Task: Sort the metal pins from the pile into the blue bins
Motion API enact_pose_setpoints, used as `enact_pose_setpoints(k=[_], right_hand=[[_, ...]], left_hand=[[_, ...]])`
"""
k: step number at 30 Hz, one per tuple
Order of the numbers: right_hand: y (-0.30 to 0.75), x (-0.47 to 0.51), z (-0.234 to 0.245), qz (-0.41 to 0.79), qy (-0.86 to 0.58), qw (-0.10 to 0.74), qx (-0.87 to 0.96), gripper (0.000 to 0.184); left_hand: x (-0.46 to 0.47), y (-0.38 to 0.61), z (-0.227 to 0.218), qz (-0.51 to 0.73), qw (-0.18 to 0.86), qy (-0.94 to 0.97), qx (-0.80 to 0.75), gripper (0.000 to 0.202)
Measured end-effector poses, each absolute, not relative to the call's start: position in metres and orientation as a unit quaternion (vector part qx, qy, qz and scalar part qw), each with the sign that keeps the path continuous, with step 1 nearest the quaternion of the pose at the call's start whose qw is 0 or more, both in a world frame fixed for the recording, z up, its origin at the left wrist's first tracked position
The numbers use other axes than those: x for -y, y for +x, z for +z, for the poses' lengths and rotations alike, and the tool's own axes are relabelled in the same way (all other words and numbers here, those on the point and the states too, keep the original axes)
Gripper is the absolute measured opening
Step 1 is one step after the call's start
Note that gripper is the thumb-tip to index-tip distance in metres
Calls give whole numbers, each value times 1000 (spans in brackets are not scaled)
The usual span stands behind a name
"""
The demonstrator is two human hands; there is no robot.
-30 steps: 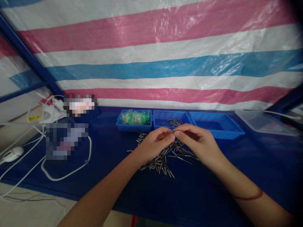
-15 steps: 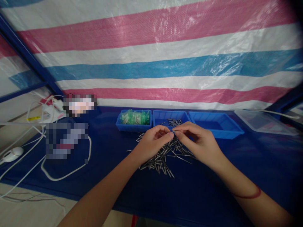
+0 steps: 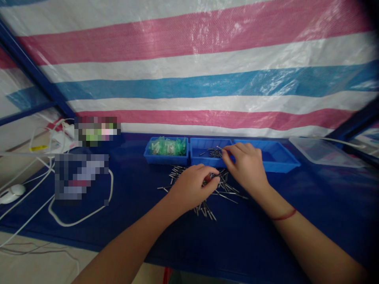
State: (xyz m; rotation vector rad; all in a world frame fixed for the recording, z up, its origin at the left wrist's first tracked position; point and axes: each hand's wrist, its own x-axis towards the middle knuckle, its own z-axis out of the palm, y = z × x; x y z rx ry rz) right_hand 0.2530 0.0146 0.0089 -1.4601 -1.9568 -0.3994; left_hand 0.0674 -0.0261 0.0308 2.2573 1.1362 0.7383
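Observation:
My right hand point(image 3: 247, 163) is closed in a pinch on a thin metal blind rivet point(image 3: 219, 147), whose tip points left over the middle blue bin point(image 3: 197, 158). Several rivets point(image 3: 213, 152) lie inside that bin. Lower and to the left, my left hand point(image 3: 194, 185) hovers at the loose pile of blind rivets point(image 3: 205, 211) on the blue table. Its fingers are curled, with a small gap between thumb and forefinger, and I see nothing held there. Part of the pile is hidden beneath this hand.
The left blue bin point(image 3: 166, 159) holds green-and-clear plastic packets point(image 3: 170, 147). To the right stand another blue bin point(image 3: 280, 163) and a clear plastic lid point(image 3: 322, 154). White cables point(image 3: 66, 225) and a white mouse point(image 3: 13, 193) lie left; a striped sheet point(image 3: 189, 88) hangs behind.
My hands have come apart. The right one has moved up and forward to the middle bin with a rivet, while the left has lowered toward the pile.

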Motion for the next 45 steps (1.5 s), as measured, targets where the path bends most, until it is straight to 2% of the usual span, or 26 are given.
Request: enact_pose_setpoints(k=[2,4,7,12,19,23,28,34,36,40,45], right_hand=[[253,-17,6,-179,-573,309,738,23],[252,-15,4,-182,-569,326,733,23],[251,-7,5,-159,-548,370,734,23],[250,5,9,-105,-527,393,746,18],[245,13,16,-52,-487,400,775,16],[242,18,22,-17,-447,407,796,16],[238,23,24,128,-434,382,806,24],[236,20,19,221,-442,374,784,25],[235,20,17,253,-444,380,771,26],[233,21,17,298,-445,396,746,26],[230,23,16,334,-447,422,715,26]], left_hand=[[26,66,31,241,181,861,-410,24],[26,64,30,211,135,881,-400,25],[28,63,28,162,92,908,-374,24],[32,63,26,111,27,922,-371,15],[35,65,24,91,-25,929,-358,19],[32,68,23,139,-28,920,-365,19],[22,63,29,222,57,870,-437,20],[18,62,31,365,231,782,-449,11],[19,63,29,407,298,735,-453,15],[18,64,28,426,383,686,-448,17],[17,64,30,435,415,673,-432,18]])
